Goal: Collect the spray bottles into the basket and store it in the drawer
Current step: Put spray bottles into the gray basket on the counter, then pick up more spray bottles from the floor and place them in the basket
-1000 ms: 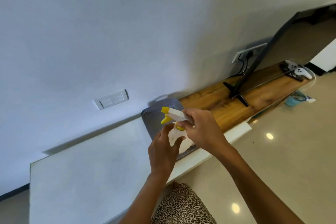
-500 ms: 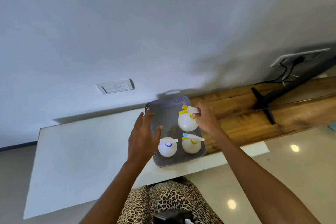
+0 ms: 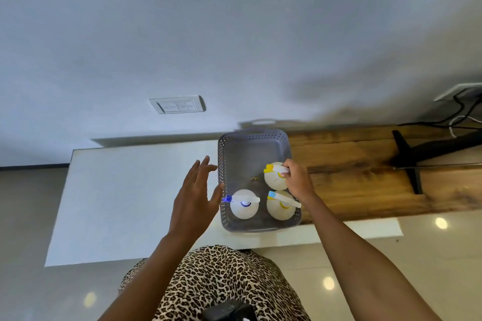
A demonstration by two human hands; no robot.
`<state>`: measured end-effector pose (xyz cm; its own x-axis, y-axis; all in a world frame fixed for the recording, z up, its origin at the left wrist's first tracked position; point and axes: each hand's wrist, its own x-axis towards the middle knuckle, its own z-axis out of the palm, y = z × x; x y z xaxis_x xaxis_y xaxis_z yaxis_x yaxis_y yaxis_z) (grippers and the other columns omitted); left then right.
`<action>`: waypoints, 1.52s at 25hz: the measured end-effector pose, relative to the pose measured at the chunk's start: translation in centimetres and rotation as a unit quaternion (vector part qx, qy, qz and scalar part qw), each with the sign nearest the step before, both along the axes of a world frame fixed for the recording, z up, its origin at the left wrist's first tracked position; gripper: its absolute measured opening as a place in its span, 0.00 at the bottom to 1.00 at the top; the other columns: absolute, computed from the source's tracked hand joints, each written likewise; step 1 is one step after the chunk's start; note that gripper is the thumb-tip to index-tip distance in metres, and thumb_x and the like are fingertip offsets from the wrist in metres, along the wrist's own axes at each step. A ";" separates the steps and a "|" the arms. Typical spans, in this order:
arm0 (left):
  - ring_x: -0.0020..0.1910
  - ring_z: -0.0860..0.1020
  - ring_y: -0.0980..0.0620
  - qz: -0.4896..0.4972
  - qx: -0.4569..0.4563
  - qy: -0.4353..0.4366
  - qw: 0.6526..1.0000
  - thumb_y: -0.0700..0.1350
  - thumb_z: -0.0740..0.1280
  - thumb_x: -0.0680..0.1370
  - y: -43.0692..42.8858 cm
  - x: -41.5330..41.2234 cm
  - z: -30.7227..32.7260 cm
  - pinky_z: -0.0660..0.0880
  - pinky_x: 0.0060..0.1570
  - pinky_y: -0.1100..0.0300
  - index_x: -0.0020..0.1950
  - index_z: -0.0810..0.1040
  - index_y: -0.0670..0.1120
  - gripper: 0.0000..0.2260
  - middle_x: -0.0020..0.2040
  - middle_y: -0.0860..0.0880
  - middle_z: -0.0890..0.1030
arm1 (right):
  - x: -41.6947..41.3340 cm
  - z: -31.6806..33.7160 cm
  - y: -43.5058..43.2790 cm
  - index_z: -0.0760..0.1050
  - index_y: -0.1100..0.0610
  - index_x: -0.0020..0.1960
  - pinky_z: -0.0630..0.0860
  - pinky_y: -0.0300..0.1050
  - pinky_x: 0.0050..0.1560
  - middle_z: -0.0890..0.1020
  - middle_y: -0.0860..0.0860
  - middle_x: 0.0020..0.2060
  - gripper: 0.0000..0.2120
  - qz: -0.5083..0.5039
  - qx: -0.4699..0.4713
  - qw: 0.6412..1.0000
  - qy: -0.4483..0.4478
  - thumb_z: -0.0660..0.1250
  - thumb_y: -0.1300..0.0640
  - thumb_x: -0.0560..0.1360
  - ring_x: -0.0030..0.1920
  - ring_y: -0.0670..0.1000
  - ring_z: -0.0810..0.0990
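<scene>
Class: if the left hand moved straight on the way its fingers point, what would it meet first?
Probably the far left corner of the grey basket; the left hand points along that side. Height is unclear, so it might reach the wall instead.

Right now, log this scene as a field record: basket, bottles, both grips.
basket: grey, perforated, on the white table, next to the wooden top
bottles in basket: three, upright
yellow-nozzle bottle: far right
blue-nozzle bottle: near left
light-blue-nozzle bottle: near right
right grip: pinches the yellow-nozzle bottle's spray head
left grip: fingers spread, holds nothing, by the basket's left wall
drawer: not in view
</scene>
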<state>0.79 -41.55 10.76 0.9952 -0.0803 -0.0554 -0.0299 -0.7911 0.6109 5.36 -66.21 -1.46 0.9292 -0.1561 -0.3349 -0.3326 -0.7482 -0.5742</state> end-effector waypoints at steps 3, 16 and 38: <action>0.72 0.63 0.50 0.009 0.004 0.011 1.000 0.45 0.67 0.74 0.5 -0.2 -0.3 0.75 0.56 0.47 0.62 0.71 0.47 0.17 0.72 0.49 0.67 | 0.1 -0.9 -0.3 0.73 0.66 0.48 0.74 0.53 0.44 0.80 0.65 0.45 0.05 0.029 -0.031 0.999 0.018 0.62 0.70 0.73 0.46 0.63 0.77; 0.73 0.61 0.51 0.028 0.004 0.024 0.999 0.44 0.66 0.75 3.5 -1.7 -0.5 0.75 0.55 0.49 0.65 0.70 0.45 0.19 0.71 0.50 0.68 | 0.7 -0.2 0.5 0.64 0.62 0.69 0.71 0.54 0.61 0.71 0.63 0.65 0.29 0.021 -0.067 0.997 0.037 0.56 0.78 0.71 0.64 0.62 0.71; 0.61 0.75 0.43 0.278 -0.005 -0.083 0.957 0.41 0.67 0.74 39.9 -21.8 2.8 0.76 0.52 0.51 0.68 0.65 0.39 0.24 0.63 0.43 0.76 | -13.3 11.5 48.3 0.69 0.62 0.65 0.66 0.45 0.67 0.74 0.57 0.65 0.17 0.283 0.095 0.943 -0.148 0.63 0.64 0.76 0.67 0.56 0.71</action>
<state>-20.99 -1.64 13.57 0.8794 0.4643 0.1057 0.2961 -0.7070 0.6423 -7.92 -17.95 10.07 0.9030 0.4292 -0.0197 0.2850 -0.6327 -0.7200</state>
